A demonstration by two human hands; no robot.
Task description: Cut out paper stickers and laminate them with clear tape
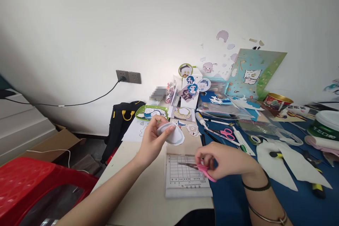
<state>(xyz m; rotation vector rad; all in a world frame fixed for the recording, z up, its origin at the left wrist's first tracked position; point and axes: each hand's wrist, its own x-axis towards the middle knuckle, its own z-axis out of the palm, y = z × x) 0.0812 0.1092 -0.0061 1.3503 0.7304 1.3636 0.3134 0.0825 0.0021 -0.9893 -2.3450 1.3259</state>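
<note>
My left hand (156, 136) pinches an oval white paper cutout (174, 136) between thumb and fingers, raised above the table. In my right hand (225, 159) is a pair of pink-handled scissors (203, 171), its blades pointing left over a printed form pad (182, 183). The blades are apart from the paper cutout. Just beyond the pad lies brown card (197, 144) with small paper cutouts (193, 129) on it. Whatever is printed on the oval's other side is hidden from me.
A green tray (137, 113) of paper scraps sits behind my left hand. Right of the pad lie a second pair of pink scissors (227, 134), glue, pens and white sheets (270, 155). A red stool (23, 183) and a black bag (119, 123) stand at left.
</note>
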